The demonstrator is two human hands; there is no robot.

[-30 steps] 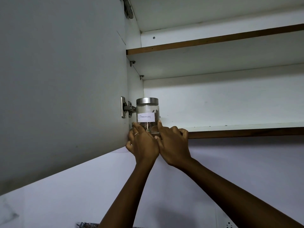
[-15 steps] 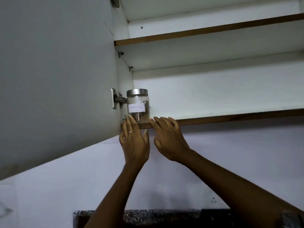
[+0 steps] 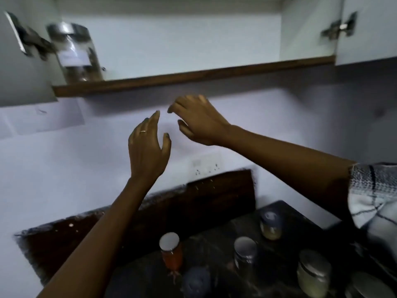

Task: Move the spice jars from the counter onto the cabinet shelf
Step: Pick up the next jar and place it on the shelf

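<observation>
Both hands empty, fingers loosely spread, mid-air below cabinet shelf (image 3: 193,77): left hand (image 3: 148,147), right hand (image 3: 199,121). One labelled jar (image 3: 75,52) already on shelf, far left. Remaining jars upright on table (image 3: 214,244) well below: red-filled jar (image 3: 170,251) nearer left hand, steel-lidded jar (image 3: 245,251) under right arm.

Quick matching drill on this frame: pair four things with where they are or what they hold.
Things:
1. labelled jar
2. red-filled jar
3. left hand
4. pale-filled jar

Places or states:
A. on the counter, nearest the wall on the right
B. on the cabinet shelf at its left end
C. in mid-air, holding nothing
D. on the counter, leftmost of the jars

Pairs: 1-B, 2-D, 3-C, 4-A
</observation>
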